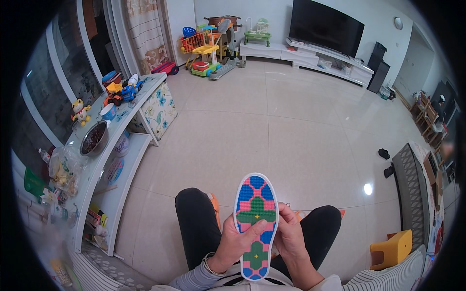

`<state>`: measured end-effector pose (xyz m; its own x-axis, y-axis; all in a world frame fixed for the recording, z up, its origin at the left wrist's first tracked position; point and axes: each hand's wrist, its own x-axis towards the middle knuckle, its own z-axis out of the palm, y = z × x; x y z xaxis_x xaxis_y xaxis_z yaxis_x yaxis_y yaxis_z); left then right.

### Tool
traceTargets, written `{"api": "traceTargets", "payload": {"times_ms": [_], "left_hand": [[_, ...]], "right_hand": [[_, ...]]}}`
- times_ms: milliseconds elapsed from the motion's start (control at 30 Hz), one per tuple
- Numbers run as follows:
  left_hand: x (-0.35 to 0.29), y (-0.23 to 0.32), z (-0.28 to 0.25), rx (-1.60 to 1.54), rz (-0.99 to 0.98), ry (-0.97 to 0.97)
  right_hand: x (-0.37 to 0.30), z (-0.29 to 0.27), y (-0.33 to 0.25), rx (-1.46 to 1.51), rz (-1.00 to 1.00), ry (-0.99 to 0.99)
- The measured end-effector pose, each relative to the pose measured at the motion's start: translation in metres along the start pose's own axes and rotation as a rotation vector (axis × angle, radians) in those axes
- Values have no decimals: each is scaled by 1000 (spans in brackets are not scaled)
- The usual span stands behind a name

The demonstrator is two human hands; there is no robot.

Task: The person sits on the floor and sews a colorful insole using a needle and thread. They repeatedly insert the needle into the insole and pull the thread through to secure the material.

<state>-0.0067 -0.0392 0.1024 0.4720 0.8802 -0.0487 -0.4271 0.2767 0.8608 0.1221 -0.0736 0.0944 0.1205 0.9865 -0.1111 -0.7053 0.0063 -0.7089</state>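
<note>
An embroidered shoe insole (256,194) stands upright over my lap, its stitched face of blue, pink and green patches edged in white. My left hand (235,243) grips it from the left side, with the thumb lying across the green middle. At its right edge, my right hand (290,234) has its fingers bent and pressed together near the rim. Whether a needle or thread is pinched there is too small to make out. The back of the insole is hidden.
To the left, a white shelf table (121,121) bears a metal bowl (94,138), toy trucks (130,92) and plastic bags (65,167). A yellow stool (391,249) stands at the right. Ahead are toys (206,51) and a television (326,26) on a white cabinet (272,52).
</note>
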Motion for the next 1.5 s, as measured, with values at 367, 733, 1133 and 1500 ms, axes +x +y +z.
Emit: {"api": "traceTargets", "payload": {"times_ms": [367,733,1133,1500], "left_hand": [[0,-10,0,248,153,94],[0,-11,-1,297,192,114],[9,-5,-23,375,372,323],[15,2,-32,348,441,413]], "right_hand": [[-11,17,7,-471,-493,109],[-3,13,1,-1164,-878,177],[-40,1,-56,-399,-715,113],[-100,-83,-149,-281,-1128,183]]}}
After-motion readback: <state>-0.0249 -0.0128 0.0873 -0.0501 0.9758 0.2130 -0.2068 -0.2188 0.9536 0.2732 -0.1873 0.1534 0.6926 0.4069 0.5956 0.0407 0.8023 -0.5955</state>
